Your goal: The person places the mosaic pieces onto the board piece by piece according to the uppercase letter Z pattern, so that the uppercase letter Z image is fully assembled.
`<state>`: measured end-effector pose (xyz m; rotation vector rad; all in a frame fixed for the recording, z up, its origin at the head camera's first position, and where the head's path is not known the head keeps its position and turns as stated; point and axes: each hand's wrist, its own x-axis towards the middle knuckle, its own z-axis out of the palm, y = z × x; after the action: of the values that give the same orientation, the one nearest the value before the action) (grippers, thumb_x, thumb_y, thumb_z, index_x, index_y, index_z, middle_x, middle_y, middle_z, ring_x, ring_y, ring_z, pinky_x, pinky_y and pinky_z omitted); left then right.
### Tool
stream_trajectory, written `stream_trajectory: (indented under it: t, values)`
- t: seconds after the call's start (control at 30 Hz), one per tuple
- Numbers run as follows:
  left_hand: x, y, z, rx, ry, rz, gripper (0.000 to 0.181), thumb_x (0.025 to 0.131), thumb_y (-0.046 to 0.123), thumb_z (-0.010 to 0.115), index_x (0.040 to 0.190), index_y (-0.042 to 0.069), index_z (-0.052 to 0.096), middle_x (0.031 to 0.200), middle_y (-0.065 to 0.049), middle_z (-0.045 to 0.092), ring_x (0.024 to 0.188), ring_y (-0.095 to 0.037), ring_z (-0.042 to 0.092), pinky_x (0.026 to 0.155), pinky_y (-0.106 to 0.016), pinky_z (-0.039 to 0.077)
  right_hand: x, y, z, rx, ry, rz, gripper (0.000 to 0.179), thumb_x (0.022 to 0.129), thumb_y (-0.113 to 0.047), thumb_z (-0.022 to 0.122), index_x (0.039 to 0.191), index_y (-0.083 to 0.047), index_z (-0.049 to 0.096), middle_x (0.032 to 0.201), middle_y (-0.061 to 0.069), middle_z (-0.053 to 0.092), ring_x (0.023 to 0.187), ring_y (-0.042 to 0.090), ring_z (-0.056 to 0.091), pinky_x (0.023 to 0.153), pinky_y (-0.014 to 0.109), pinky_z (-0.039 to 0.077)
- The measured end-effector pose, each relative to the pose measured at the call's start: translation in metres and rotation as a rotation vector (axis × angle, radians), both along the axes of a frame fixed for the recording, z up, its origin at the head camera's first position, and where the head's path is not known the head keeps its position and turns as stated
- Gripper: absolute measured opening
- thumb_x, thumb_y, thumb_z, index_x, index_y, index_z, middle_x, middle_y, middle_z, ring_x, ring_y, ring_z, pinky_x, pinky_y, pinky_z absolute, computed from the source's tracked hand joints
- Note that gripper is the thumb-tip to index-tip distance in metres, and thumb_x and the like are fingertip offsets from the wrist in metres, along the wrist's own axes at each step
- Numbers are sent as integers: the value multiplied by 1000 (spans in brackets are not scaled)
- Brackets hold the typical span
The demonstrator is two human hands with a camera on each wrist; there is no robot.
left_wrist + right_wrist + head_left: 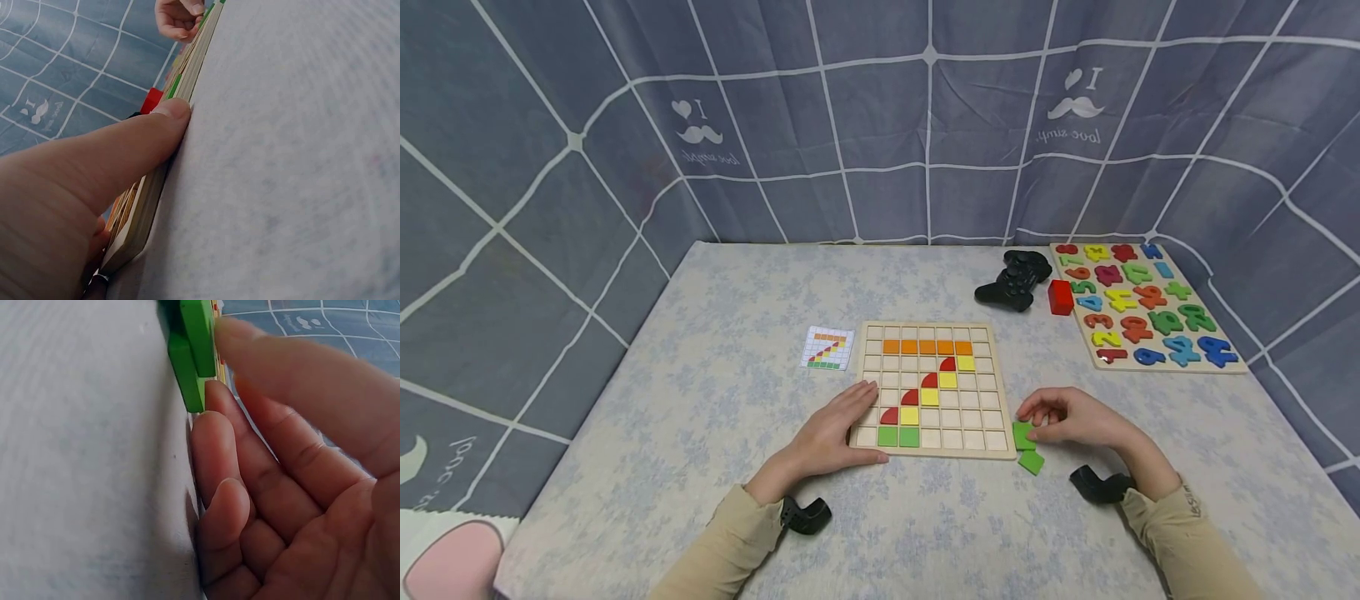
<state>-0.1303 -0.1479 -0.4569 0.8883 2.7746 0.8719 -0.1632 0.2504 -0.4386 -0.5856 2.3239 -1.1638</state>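
My left hand [831, 429] lies at the near left corner of a wooden grid board [958, 425], its fingers over the left edge and its extended thumb [140, 140] along the front edge. Orange, red, yellow and green pieces fill some of the board's cells. Just right of the board, my right hand [1078, 417] pinches a green square tile [1022, 433], thumb against it and the other fingers curled. That tile overlaps other green pieces [185, 375]; one more green tile [1032, 462] lies nearer. How the index fingertip meets the tile is partly hidden.
A small pattern card [827, 347] lies left of the board. Toward the back right are a black game controller [1015, 281], a red block [1061, 297] and a number puzzle board [1206, 360]. A patterned cloth [700, 400] covers the table; grey-blue curtains hang behind.
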Motion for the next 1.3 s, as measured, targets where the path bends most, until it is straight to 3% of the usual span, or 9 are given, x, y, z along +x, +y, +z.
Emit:
stream_trajectory:
  t: [0.37,1.0,1.3]
  values:
    - [1,0,2,18,4,-2,96,77,50,73,146,-1,30,152,-13,26,141,-24,20,113,-42,24,1,-2,0,18,34,23,30,78,-18,77,104,-6,66,85,4,61,72,14,52,59,23,45]
    - [1,0,0,-2,-7,5,96,77,52,71,146,0,29,152,-13,25,141,-23,19,113,-41,24,-2,-1,2,-9,48,-45,19,83,-14,72,98,-4,66,79,5,58,69,14,50,57,24,44]
    - [0,0,0,-5,-13,7,97,77,53,71,147,1,28,153,-12,24,141,-22,18,113,-40,23,-3,-30,11,-62,10,-44,19,85,-16,70,96,-2,66,84,6,65,71,16,57,63,23,48]
